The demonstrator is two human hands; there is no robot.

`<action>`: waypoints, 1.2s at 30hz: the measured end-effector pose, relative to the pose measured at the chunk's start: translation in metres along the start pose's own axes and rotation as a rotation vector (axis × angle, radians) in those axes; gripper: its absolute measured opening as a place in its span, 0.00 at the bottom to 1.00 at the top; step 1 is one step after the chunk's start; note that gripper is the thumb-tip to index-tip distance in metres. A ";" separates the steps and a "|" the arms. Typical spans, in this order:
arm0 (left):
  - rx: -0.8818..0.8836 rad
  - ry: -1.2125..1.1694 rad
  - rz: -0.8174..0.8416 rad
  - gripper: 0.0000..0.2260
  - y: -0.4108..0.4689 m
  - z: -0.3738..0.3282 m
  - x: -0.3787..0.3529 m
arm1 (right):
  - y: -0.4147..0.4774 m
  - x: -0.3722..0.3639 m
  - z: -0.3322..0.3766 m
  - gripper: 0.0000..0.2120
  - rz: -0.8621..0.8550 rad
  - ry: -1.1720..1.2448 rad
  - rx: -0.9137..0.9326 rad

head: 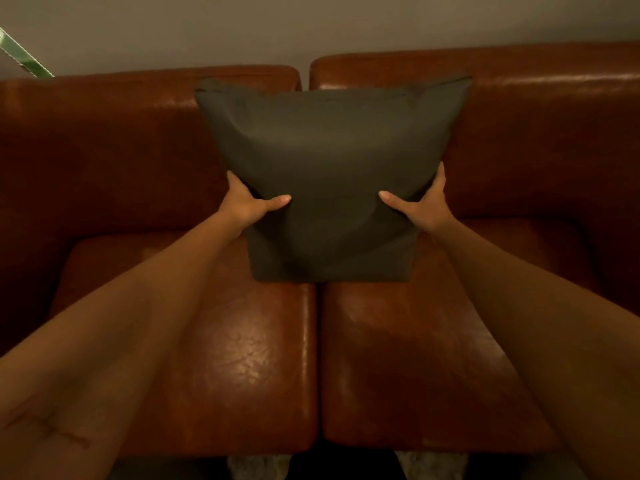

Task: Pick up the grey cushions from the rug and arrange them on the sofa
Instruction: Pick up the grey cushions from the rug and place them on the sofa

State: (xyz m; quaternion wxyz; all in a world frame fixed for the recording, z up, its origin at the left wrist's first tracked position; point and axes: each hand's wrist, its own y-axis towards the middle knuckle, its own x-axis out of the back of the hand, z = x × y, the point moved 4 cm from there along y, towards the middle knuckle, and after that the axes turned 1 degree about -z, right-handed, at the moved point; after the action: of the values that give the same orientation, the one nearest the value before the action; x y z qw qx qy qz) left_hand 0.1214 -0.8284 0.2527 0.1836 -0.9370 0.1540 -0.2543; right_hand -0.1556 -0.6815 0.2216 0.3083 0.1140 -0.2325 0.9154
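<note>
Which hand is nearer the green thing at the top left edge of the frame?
Left. The left hand grips the cushion's left side, on the green thing's side; the right hand grips its right side, farther off.

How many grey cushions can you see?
1. The grey cushion stands on the sofa against the backrest, held by the left hand and right hand. Others may be out of view.

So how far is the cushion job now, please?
Done: one grey cushion stands upright on the brown sofa, over the gap between the two seats, against the backrest. In hand: the left hand and right hand grip its sides. Left: letting go; no other cushions or the rug are recognisable here.
</note>
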 end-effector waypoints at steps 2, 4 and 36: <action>-0.008 0.012 -0.053 0.57 0.004 0.005 -0.001 | -0.003 -0.002 -0.007 0.66 0.032 -0.037 0.013; -0.015 0.051 -0.118 0.54 0.004 0.007 -0.001 | -0.004 -0.006 -0.009 0.68 0.041 -0.093 0.061; -0.043 0.366 0.211 0.30 -0.142 -0.001 -0.084 | -0.151 0.049 -0.051 0.29 -0.117 -0.266 -0.302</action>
State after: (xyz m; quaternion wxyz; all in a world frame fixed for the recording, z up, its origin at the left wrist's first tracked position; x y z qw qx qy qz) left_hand 0.0793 -0.6709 0.2778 0.1582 -0.8574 0.2874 -0.3965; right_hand -0.1037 -0.5252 0.2480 0.3411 0.1997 -0.3986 0.8276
